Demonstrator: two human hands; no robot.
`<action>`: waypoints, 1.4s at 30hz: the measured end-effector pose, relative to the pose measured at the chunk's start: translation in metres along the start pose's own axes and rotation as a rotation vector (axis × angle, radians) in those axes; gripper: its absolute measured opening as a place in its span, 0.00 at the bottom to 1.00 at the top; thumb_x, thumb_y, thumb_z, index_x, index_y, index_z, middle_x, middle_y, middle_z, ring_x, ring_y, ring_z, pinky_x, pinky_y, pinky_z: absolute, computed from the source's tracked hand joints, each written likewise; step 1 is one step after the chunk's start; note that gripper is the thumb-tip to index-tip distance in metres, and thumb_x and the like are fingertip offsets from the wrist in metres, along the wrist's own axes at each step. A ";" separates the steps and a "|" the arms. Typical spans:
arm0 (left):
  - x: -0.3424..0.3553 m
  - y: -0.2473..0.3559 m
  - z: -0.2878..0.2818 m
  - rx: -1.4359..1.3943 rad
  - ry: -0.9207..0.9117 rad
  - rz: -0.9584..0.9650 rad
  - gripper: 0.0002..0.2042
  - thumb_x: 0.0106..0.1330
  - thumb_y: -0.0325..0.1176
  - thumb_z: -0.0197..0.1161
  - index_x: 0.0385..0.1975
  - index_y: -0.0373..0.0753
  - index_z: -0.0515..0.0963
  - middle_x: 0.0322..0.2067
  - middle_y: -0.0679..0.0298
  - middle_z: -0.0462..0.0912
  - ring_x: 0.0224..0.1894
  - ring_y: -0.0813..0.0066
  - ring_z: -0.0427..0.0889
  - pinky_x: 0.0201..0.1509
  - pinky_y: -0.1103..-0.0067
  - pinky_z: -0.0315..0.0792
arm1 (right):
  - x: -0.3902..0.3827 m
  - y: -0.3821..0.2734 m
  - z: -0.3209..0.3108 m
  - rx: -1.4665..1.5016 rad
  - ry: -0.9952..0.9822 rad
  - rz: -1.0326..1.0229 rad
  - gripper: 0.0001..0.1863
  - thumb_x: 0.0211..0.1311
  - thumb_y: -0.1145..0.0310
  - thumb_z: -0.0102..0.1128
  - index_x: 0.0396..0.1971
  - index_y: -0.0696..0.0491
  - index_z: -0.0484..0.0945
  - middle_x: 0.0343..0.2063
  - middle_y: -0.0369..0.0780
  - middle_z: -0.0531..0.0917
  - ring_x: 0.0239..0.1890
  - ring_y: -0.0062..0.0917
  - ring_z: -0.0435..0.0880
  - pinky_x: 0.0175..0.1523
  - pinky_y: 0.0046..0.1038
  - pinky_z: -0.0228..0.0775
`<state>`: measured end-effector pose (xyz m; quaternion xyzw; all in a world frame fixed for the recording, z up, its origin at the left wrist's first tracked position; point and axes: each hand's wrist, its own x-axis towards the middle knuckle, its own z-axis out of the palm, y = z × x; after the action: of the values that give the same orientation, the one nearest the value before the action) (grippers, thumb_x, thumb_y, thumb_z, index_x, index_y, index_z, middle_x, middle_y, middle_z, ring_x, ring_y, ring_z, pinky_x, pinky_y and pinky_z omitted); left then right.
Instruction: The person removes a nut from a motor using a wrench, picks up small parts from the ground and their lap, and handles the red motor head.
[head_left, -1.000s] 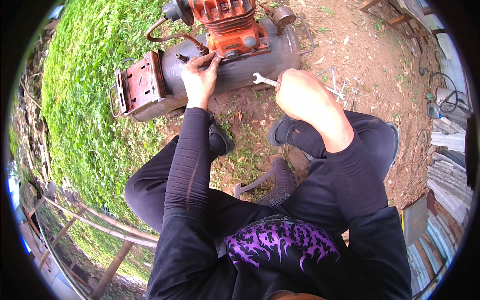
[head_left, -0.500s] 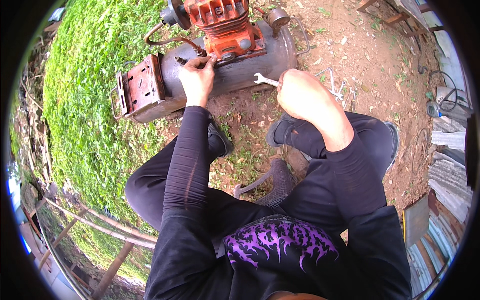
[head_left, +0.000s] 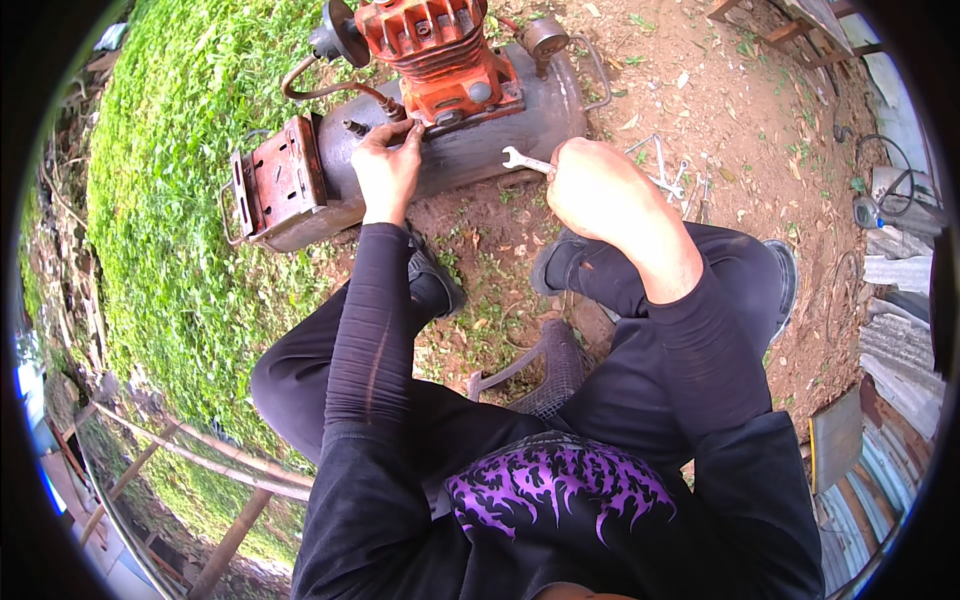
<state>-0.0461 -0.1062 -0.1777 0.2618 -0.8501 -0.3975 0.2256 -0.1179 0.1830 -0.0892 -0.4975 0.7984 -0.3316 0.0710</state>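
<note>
An air compressor with a red-orange finned pump [head_left: 440, 85] on a grey cylindrical tank [head_left: 455, 160] lies across the ground in front of me. Its left end carries a rusty red slotted mounting plate [head_left: 276, 170]. My left hand [head_left: 390, 165] is at the pump's lower left corner, thumb and fingers pinched around something too small to make out, beside an upright fitting [head_left: 355, 127] on the tank. My right hand [head_left: 610, 200] is closed on a silver open-end wrench [head_left: 522, 161], held right of my left hand with its jaw in front of the tank, apparently not on a bolt.
Several loose wrenches [head_left: 666, 178] lie right of my right hand on dirt. Grass [head_left: 170, 220] is at left, with a pole railing [head_left: 240, 460] lower left. Corrugated sheets [head_left: 895, 350], a coiled cable [head_left: 905, 190] and wooden furniture [head_left: 800, 35] line the right side.
The compressor and my left hand sit slightly higher and further left in the picture. My right hand and wrench have shifted a little left. Both grips look the same.
</note>
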 end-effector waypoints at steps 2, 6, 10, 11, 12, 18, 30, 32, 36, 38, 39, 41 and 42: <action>0.002 0.003 -0.002 0.066 -0.005 0.076 0.10 0.58 0.32 0.73 0.34 0.32 0.87 0.32 0.52 0.87 0.35 0.66 0.86 0.45 0.74 0.76 | -0.001 0.003 0.004 0.004 0.000 0.062 0.08 0.49 0.75 0.61 0.18 0.54 0.70 0.20 0.39 0.73 0.27 0.33 0.78 0.33 0.34 0.69; 0.006 0.015 -0.009 0.126 -0.061 0.054 0.09 0.57 0.32 0.73 0.33 0.33 0.87 0.31 0.52 0.85 0.34 0.62 0.84 0.43 0.72 0.76 | 0.001 -0.002 -0.001 0.006 -0.031 0.116 0.07 0.50 0.76 0.60 0.19 0.54 0.70 0.20 0.39 0.72 0.27 0.33 0.77 0.33 0.33 0.69; 0.008 0.017 -0.009 0.145 -0.060 0.053 0.09 0.56 0.31 0.73 0.33 0.33 0.87 0.30 0.53 0.83 0.33 0.62 0.83 0.43 0.72 0.75 | 0.002 -0.007 -0.001 -0.029 0.032 0.024 0.08 0.47 0.74 0.61 0.15 0.54 0.71 0.20 0.39 0.73 0.28 0.32 0.77 0.34 0.31 0.71; 0.008 0.016 -0.009 0.148 -0.054 0.075 0.08 0.57 0.30 0.73 0.33 0.33 0.87 0.30 0.53 0.83 0.33 0.62 0.83 0.43 0.72 0.75 | 0.002 -0.007 0.001 -0.110 0.025 -0.010 0.08 0.46 0.73 0.62 0.14 0.53 0.72 0.19 0.38 0.73 0.28 0.31 0.78 0.35 0.30 0.71; 0.009 0.014 -0.008 0.152 -0.049 0.097 0.08 0.57 0.30 0.72 0.33 0.33 0.87 0.30 0.53 0.83 0.33 0.62 0.83 0.43 0.72 0.75 | 0.002 -0.008 0.002 -0.192 0.017 -0.045 0.08 0.45 0.73 0.62 0.13 0.53 0.72 0.19 0.38 0.73 0.28 0.30 0.78 0.35 0.30 0.72; 0.009 0.008 -0.006 0.116 -0.061 0.137 0.07 0.58 0.28 0.71 0.34 0.35 0.87 0.30 0.54 0.83 0.34 0.61 0.83 0.43 0.72 0.75 | 0.006 -0.017 -0.005 -0.396 -0.097 -0.030 0.07 0.44 0.71 0.62 0.12 0.51 0.75 0.19 0.36 0.73 0.27 0.28 0.78 0.35 0.28 0.73; 0.006 0.002 -0.003 -0.071 -0.073 -0.038 0.10 0.59 0.30 0.73 0.37 0.33 0.87 0.34 0.55 0.88 0.38 0.71 0.86 0.48 0.76 0.76 | 0.012 -0.020 -0.022 -0.035 -0.114 0.062 0.09 0.50 0.73 0.58 0.18 0.63 0.79 0.18 0.53 0.78 0.24 0.48 0.83 0.32 0.42 0.75; 0.004 0.004 -0.004 0.048 -0.049 0.044 0.09 0.61 0.31 0.72 0.37 0.33 0.87 0.35 0.55 0.89 0.39 0.72 0.86 0.48 0.76 0.76 | 0.014 -0.027 -0.028 -0.048 -0.154 0.128 0.09 0.50 0.73 0.58 0.17 0.63 0.78 0.18 0.53 0.79 0.24 0.48 0.82 0.32 0.42 0.75; 0.010 0.005 -0.005 0.187 -0.055 0.102 0.09 0.60 0.31 0.71 0.36 0.34 0.87 0.35 0.51 0.88 0.39 0.64 0.87 0.49 0.74 0.76 | 0.012 -0.025 -0.029 0.032 -0.114 0.121 0.09 0.50 0.73 0.58 0.17 0.62 0.79 0.18 0.53 0.79 0.24 0.48 0.82 0.31 0.42 0.75; 0.014 0.005 -0.007 0.196 -0.085 0.137 0.08 0.60 0.31 0.70 0.36 0.35 0.88 0.36 0.50 0.87 0.40 0.60 0.86 0.50 0.73 0.76 | 0.010 -0.023 -0.029 0.102 -0.081 0.115 0.09 0.50 0.73 0.58 0.17 0.62 0.79 0.19 0.53 0.79 0.24 0.48 0.82 0.31 0.42 0.75; 0.015 0.006 -0.007 0.186 -0.103 0.140 0.08 0.59 0.30 0.70 0.36 0.35 0.88 0.37 0.50 0.87 0.40 0.59 0.86 0.50 0.72 0.76 | 0.007 -0.019 -0.026 0.084 -0.049 0.076 0.08 0.50 0.73 0.58 0.17 0.61 0.77 0.19 0.51 0.77 0.24 0.45 0.81 0.32 0.40 0.74; 0.017 0.009 -0.007 0.166 -0.141 0.150 0.08 0.58 0.28 0.71 0.35 0.35 0.87 0.38 0.50 0.86 0.40 0.57 0.85 0.50 0.71 0.76 | -0.003 -0.001 -0.010 -0.006 0.038 -0.039 0.07 0.48 0.74 0.59 0.16 0.57 0.72 0.20 0.43 0.73 0.26 0.36 0.77 0.33 0.34 0.71; 0.017 0.007 -0.009 0.156 -0.142 0.160 0.08 0.58 0.28 0.71 0.36 0.35 0.87 0.38 0.51 0.86 0.40 0.58 0.85 0.50 0.71 0.76 | -0.003 0.001 -0.008 -0.044 0.065 -0.056 0.08 0.48 0.74 0.60 0.15 0.55 0.70 0.20 0.40 0.71 0.26 0.33 0.76 0.33 0.32 0.70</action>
<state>-0.0560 -0.1178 -0.1638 0.1811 -0.9105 -0.3283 0.1747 -0.1205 0.1890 -0.0846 -0.5099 0.7933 -0.3317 0.0250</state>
